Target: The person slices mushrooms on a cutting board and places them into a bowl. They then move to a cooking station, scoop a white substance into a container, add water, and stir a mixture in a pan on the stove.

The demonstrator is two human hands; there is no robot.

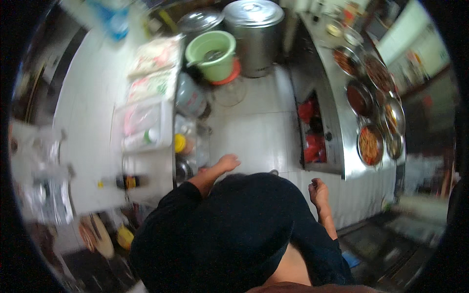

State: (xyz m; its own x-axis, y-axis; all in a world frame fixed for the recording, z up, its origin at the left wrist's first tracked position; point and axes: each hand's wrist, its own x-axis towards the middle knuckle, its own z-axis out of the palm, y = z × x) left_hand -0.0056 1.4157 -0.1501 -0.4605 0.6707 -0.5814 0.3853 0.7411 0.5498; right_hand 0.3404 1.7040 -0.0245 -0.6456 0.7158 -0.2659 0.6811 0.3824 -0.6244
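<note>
My left hand (229,163) is over the tiled floor, in front of my body and near the shelf under the white table (88,99). Its fingers are apart and I see nothing in them. Lower right, my right hand (318,188) hangs beside my body, loosely curled, with no object visible in it. It is nearest to the front end of the steel counter (351,166) and touches nothing that I can see. On that counter stand several metal bowls of food, among them one with reddish-orange shreds (370,144) and one with dark red contents (359,98).
Ahead stand a large lidded steel pot (254,47) and a green bucket (210,69) on a red base. The white table holds a plastic tray (166,137), printed bags (154,56) and a dark bottle (130,182). A yellow-lidded jar (179,143) sits under its edge.
</note>
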